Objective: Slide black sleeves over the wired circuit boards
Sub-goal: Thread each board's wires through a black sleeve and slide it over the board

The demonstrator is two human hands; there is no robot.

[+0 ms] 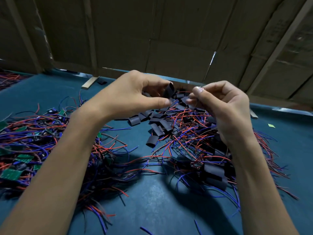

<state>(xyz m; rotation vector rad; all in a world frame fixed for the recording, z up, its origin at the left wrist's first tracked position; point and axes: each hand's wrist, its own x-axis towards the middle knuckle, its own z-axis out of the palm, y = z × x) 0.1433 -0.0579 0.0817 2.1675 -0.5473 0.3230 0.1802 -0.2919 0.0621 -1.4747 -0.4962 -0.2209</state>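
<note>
Here, a teal table (152,209) is being backed by cardboard walls (177,39) | a black sleeve (169,90) is being pinched by the left hand (133,94), thin wire ends by the right hand (225,106) (board not visible) | loose sleeves (152,122) and wired circuit boards (25,158) are being left heaped beneath.

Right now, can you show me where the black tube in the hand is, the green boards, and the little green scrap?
black tube (170,89), head view, on its middle, held by the left hand (128,94).
green boards (10,174), head view, on one board's flat face.
green scrap (271,125), head view, on its middle.
</note>
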